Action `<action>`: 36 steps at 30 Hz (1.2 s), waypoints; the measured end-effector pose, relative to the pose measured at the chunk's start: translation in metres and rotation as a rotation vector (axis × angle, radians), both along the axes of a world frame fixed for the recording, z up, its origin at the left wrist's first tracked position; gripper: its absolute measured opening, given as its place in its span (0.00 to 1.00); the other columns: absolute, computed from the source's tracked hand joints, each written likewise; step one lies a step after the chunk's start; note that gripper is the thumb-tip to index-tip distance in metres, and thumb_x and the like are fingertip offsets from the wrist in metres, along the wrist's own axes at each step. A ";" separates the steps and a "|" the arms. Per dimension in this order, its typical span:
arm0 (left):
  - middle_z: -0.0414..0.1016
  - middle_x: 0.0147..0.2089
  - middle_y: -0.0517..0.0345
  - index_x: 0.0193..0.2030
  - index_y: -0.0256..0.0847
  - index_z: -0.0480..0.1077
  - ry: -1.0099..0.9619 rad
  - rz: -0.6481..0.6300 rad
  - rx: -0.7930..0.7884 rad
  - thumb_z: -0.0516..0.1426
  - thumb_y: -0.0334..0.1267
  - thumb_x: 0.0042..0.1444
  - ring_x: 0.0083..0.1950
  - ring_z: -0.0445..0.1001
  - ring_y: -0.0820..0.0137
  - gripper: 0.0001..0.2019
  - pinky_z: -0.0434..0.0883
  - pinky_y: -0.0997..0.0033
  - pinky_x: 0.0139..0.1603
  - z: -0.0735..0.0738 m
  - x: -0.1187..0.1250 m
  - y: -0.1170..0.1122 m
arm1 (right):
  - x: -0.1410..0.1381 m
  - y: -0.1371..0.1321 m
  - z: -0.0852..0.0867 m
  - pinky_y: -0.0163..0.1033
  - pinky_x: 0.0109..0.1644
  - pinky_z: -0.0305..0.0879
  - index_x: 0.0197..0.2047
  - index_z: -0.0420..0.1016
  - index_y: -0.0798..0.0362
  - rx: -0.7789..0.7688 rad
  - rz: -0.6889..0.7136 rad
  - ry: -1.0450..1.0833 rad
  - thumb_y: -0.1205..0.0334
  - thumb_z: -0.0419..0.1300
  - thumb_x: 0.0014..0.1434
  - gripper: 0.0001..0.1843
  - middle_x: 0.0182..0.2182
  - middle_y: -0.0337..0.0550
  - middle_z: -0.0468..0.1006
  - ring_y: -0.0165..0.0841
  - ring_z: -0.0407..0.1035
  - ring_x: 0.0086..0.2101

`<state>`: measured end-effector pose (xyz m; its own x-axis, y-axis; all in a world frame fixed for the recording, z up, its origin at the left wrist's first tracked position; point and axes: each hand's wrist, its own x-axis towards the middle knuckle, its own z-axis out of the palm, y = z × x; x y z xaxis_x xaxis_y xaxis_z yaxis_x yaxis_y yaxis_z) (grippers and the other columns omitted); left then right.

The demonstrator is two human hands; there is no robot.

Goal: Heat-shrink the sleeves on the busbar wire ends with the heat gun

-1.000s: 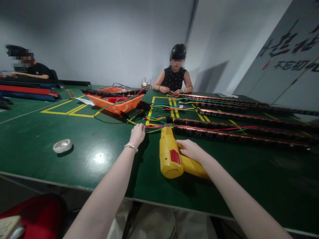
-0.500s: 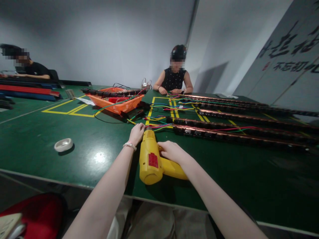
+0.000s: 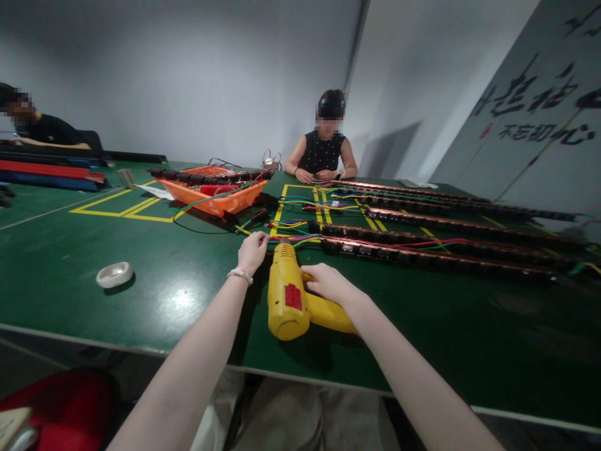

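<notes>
My right hand (image 3: 328, 284) grips the handle of a yellow heat gun (image 3: 287, 294) with a red label, its nozzle pointing away from me at a bundle of coloured wires (image 3: 288, 238). My left hand (image 3: 252, 250), a bead bracelet on its wrist, is closed and pinches those wires just left of the nozzle. The wires run from the end of a long dark strip with copper rails (image 3: 422, 257) lying on the green table (image 3: 70, 269).
Several more long strips (image 3: 446, 216) lie at the right. An orange basket (image 3: 211, 191) with parts stands at the back left, a white tape roll (image 3: 113, 274) at the left. One person sits across the table, another at the far left.
The heat gun has moved left from the strip's end to beside my left hand, then tilted slightly. My left hand has stayed on the wires.
</notes>
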<state>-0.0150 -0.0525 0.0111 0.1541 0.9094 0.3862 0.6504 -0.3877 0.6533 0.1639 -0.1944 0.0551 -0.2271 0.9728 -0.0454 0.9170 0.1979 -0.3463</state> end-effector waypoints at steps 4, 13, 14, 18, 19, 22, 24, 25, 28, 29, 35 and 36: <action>0.77 0.34 0.57 0.37 0.46 0.72 -0.006 0.018 -0.035 0.50 0.45 0.59 0.34 0.73 0.68 0.11 0.60 0.73 0.31 0.003 0.000 -0.004 | 0.022 -0.002 -0.004 0.34 0.39 0.60 0.46 0.73 0.49 0.006 -0.045 -0.002 0.65 0.54 0.54 0.16 0.42 0.42 0.77 0.36 0.71 0.41; 0.76 0.26 0.62 0.36 0.45 0.68 -0.062 -0.054 -0.101 0.48 0.43 0.61 0.22 0.70 0.73 0.10 0.59 0.74 0.28 0.001 -0.001 -0.003 | 0.053 -0.006 -0.006 0.34 0.37 0.60 0.46 0.73 0.49 0.034 -0.168 -0.048 0.64 0.53 0.53 0.17 0.40 0.43 0.78 0.37 0.71 0.39; 0.76 0.26 0.62 0.37 0.45 0.68 -0.055 -0.057 -0.107 0.48 0.43 0.61 0.22 0.70 0.72 0.10 0.59 0.74 0.28 0.001 -0.001 -0.003 | 0.053 -0.006 -0.006 0.35 0.38 0.60 0.46 0.73 0.49 0.034 -0.170 -0.052 0.64 0.53 0.53 0.17 0.41 0.43 0.78 0.38 0.71 0.40; 0.74 0.23 0.61 0.38 0.45 0.68 -0.019 -0.044 -0.117 0.48 0.42 0.61 0.28 0.72 0.68 0.09 0.58 0.73 0.29 0.001 0.001 -0.003 | 0.052 -0.007 -0.004 0.36 0.40 0.60 0.47 0.73 0.50 0.032 -0.161 -0.067 0.65 0.53 0.54 0.18 0.43 0.45 0.77 0.39 0.71 0.41; 0.74 0.22 0.61 0.37 0.45 0.68 -0.010 -0.034 -0.115 0.48 0.42 0.61 0.30 0.72 0.68 0.09 0.58 0.73 0.29 0.001 0.002 -0.003 | 0.051 -0.008 -0.003 0.36 0.40 0.61 0.47 0.73 0.50 0.030 -0.157 -0.070 0.66 0.53 0.54 0.17 0.43 0.45 0.77 0.39 0.71 0.41; 0.75 0.26 0.59 0.37 0.45 0.69 0.006 -0.023 -0.070 0.48 0.40 0.61 0.31 0.72 0.67 0.10 0.58 0.72 0.30 0.002 0.003 -0.003 | 0.044 -0.010 0.000 0.35 0.41 0.61 0.46 0.73 0.50 0.027 -0.133 -0.075 0.66 0.53 0.55 0.16 0.43 0.45 0.77 0.37 0.70 0.42; 0.76 0.30 0.57 0.36 0.44 0.69 0.013 -0.030 -0.001 0.48 0.39 0.61 0.32 0.72 0.68 0.10 0.59 0.73 0.31 0.001 0.003 -0.002 | 0.033 -0.010 0.002 0.35 0.41 0.60 0.47 0.72 0.49 0.027 -0.107 -0.077 0.66 0.53 0.55 0.16 0.43 0.43 0.77 0.37 0.70 0.42; 0.77 0.32 0.56 0.36 0.43 0.70 0.020 -0.032 0.034 0.48 0.38 0.61 0.33 0.72 0.68 0.10 0.59 0.73 0.32 0.000 0.003 -0.001 | 0.027 -0.010 0.002 0.35 0.41 0.60 0.47 0.72 0.48 0.027 -0.093 -0.079 0.66 0.53 0.55 0.16 0.43 0.43 0.77 0.36 0.70 0.42; 0.77 0.35 0.53 0.37 0.42 0.70 0.047 -0.031 0.102 0.49 0.38 0.61 0.35 0.72 0.67 0.10 0.61 0.72 0.35 -0.002 0.002 0.002 | 0.005 -0.008 0.004 0.35 0.40 0.59 0.45 0.72 0.48 0.032 -0.053 -0.088 0.65 0.53 0.55 0.15 0.42 0.43 0.77 0.37 0.70 0.42; 0.77 0.36 0.53 0.37 0.41 0.71 0.050 -0.034 0.108 0.49 0.38 0.61 0.36 0.72 0.67 0.10 0.61 0.72 0.35 -0.003 0.002 0.003 | -0.002 -0.007 0.005 0.35 0.40 0.59 0.45 0.72 0.49 0.037 -0.041 -0.093 0.65 0.53 0.55 0.14 0.42 0.43 0.77 0.37 0.71 0.41; 0.76 0.36 0.54 0.37 0.40 0.71 -0.056 -0.090 0.030 0.49 0.39 0.60 0.37 0.71 0.68 0.11 0.64 0.73 0.37 -0.002 0.002 0.005 | -0.024 -0.002 0.006 0.36 0.40 0.59 0.42 0.71 0.50 0.069 0.005 -0.122 0.66 0.54 0.54 0.12 0.41 0.45 0.77 0.38 0.70 0.42; 0.76 0.36 0.54 0.36 0.40 0.71 -0.071 -0.097 0.025 0.49 0.39 0.60 0.37 0.71 0.69 0.11 0.64 0.73 0.38 -0.002 0.001 0.005 | -0.024 -0.001 0.006 0.36 0.40 0.59 0.42 0.71 0.51 0.070 0.010 -0.124 0.66 0.54 0.54 0.11 0.40 0.45 0.77 0.38 0.70 0.41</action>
